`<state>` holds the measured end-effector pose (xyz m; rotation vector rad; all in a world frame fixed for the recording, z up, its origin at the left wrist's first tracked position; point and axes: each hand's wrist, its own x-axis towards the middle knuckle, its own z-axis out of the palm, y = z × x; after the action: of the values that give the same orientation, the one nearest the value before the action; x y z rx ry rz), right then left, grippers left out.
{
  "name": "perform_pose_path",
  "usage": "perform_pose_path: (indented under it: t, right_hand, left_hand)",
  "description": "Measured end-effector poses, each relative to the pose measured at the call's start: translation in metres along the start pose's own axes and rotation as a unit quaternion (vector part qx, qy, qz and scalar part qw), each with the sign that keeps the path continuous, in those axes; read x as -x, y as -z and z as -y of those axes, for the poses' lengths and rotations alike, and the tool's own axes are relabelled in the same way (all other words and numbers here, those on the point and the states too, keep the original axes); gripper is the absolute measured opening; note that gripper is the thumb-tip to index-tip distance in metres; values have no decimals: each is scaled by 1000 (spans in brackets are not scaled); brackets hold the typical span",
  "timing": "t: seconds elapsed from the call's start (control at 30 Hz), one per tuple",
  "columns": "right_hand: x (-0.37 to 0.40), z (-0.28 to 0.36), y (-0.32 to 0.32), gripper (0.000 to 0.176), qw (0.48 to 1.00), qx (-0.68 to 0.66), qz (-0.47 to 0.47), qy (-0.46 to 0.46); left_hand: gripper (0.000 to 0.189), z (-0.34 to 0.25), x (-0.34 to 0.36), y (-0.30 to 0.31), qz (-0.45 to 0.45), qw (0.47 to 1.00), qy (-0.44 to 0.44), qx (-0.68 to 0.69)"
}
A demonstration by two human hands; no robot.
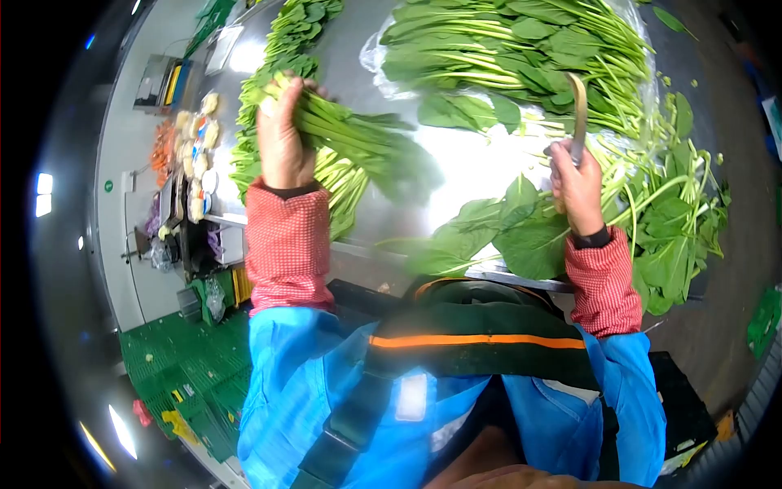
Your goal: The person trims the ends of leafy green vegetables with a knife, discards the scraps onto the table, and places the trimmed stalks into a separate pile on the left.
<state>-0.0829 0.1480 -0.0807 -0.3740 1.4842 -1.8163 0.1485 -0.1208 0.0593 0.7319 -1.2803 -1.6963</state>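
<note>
Step in hand, as judged: handling one bunch of greens (350, 134) over the desk (383, 208). The left hand (283, 147) has its grip closed round the stems, leaf ends blurred; the right hand (582, 191) grasps a curved tool (580, 114), apparently a knife. Loose greens (668, 220) lie beside it. Any next move calls for keeping the tool clear of fingers.

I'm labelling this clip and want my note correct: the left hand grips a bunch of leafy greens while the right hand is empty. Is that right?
Not quite: the head view shows the right hand holding a curved tool. The left hand does grip a bunch of leafy greens.
</note>
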Motion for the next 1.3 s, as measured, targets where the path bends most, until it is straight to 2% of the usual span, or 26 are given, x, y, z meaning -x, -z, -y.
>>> perform_pose_path:
  t: [0.03,0.07,0.13,0.17,0.23,0.3,0.33,0.4,0.43,0.47,0.5,0.53,0.57,0.63,0.67,0.77,0.87,0.9,0.93,0.97,1.0,1.1,1.2,1.3]
  right_hand:
    - [2,-7,4,16,1000,9,-2,-6]
    - [7,-15,4,16,999,38,-23,-14]
    - [15,-22,3,18,997,55,-13,-61]
    - [18,-25,4,18,994,64,-10,-84]
    - [22,-34,4,17,994,66,0,-84]
    - [28,-33,4,16,994,67,-11,-82]
    - [25,-50,13,13,995,100,-9,-28]
    - [26,-50,24,15,991,128,-11,-31]
    - [27,-44,28,16,986,161,-19,-29]
    - [28,-40,37,18,983,182,-26,-7]
    - [27,-39,46,20,979,202,-30,13]
    - [24,-42,58,21,975,214,-41,46]
    - [22,-37,70,21,961,263,-63,63]
    - [14,-21,94,22,924,356,-98,97]
    - [7,-13,107,22,906,390,-109,121]
    - [-34,1,147,27,813,531,-167,173]
    - [-87,-6,183,23,770,585,-160,198]
    - [-103,-13,193,24,763,592,-163,202]
    - [-111,-11,193,27,757,629,-152,93]
    - [-119,-15,198,29,745,648,-142,73]
    - [-119,-12,197,28,746,648,-138,74]
    - [-96,6,186,26,747,642,-129,115]
    - [-63,33,170,25,757,629,-96,151]
    - [-25,54,152,24,790,573,-63,208]
  left_hand:
    - [27,-20,4,-5,4,993,-60,-98]
    - [29,-29,6,-9,-10,961,-143,-236]
    - [35,-28,2,-2,-7,827,-266,-494]
    - [41,-20,-3,5,24,724,-351,-593]
    - [47,3,-13,33,67,561,-366,-739]
    - [64,41,-14,66,50,482,-274,-831]
    - [77,60,-13,85,62,484,-189,-852]
    - [100,105,-3,124,43,508,-63,-858]
    - [103,128,-2,153,36,591,26,-805]
    - [102,162,-10,201,21,613,10,-790]
    - [101,142,-3,171,26,592,57,-803]
    - [99,139,-8,173,45,594,64,-801]
    - [96,138,-8,167,15,579,26,-814]
    - [87,128,-7,137,10,555,-133,-821]
    - [73,126,-10,120,20,580,-184,-793]
    - [60,131,-7,52,91,661,-243,-705]
    - [52,146,12,-30,199,702,-296,-616]
    - [50,147,22,-57,230,713,-280,-600]
    - [46,156,29,-75,245,715,-308,-578]
    - [43,154,37,-98,281,727,-301,-549]
    - [39,161,44,-107,309,741,-258,-537]
    - [29,169,61,-136,356,752,-248,-497]
    - [27,168,75,-158,386,799,-167,-430]
    - [28,158,84,-193,424,782,-208,-407]
